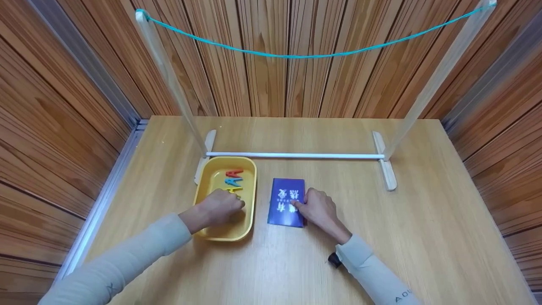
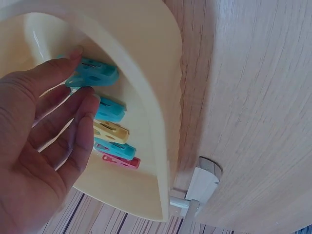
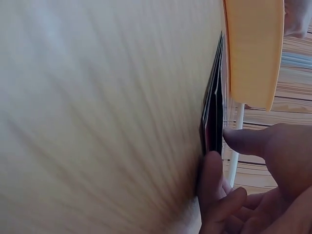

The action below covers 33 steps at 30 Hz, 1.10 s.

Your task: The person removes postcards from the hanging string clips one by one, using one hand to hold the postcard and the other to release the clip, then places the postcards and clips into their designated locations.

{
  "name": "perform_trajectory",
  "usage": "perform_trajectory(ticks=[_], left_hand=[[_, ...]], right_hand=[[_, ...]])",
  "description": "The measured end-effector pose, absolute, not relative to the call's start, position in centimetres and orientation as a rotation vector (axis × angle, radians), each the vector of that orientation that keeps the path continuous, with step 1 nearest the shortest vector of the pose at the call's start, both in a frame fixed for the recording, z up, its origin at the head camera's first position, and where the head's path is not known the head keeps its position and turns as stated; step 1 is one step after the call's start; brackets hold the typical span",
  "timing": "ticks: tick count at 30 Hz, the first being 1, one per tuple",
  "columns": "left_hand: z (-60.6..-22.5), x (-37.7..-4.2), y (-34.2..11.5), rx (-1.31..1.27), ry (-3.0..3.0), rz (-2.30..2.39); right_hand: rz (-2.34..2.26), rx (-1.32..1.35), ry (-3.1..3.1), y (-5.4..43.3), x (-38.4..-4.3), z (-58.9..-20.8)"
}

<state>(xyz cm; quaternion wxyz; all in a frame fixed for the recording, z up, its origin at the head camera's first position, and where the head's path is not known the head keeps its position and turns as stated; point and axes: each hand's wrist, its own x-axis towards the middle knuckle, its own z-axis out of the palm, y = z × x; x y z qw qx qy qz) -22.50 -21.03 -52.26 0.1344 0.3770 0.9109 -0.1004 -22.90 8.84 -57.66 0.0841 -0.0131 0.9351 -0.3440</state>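
Note:
Inside the yellow tray, my left hand pinches a teal clothespin between thumb and fingers, as the left wrist view shows. Beyond it lie another teal clothespin, a yellow clothespin, a blue clothespin and a red clothespin, in a row on the tray floor. To the right of the tray, a blue-purple booklet with white characters lies on the table. My right hand grips its right edge, thumb on the cover and index finger at the edge's underside.
Behind the tray and booklet, a white rod joins two feet of a stand. Its two upright posts rise and lean outward, with a sagging turquoise cord strung between their tops. Wood-panelled walls enclose the table.

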Motion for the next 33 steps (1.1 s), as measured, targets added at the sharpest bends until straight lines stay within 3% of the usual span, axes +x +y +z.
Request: perform_trajectory(ticks=[21, 33], left_hand=[[-49.3, -22.5, -22.5, 1.108, 2.878, -0.112], [-46.3, -21.9, -24.7, 0.831, 3.163, 0.014]], right_hand=[[-1.116, 0.014, 2.731, 11.6, -23.8, -56.0], [-1.377, -0.06, 2.758, 16.3, -24.2, -52.9]])
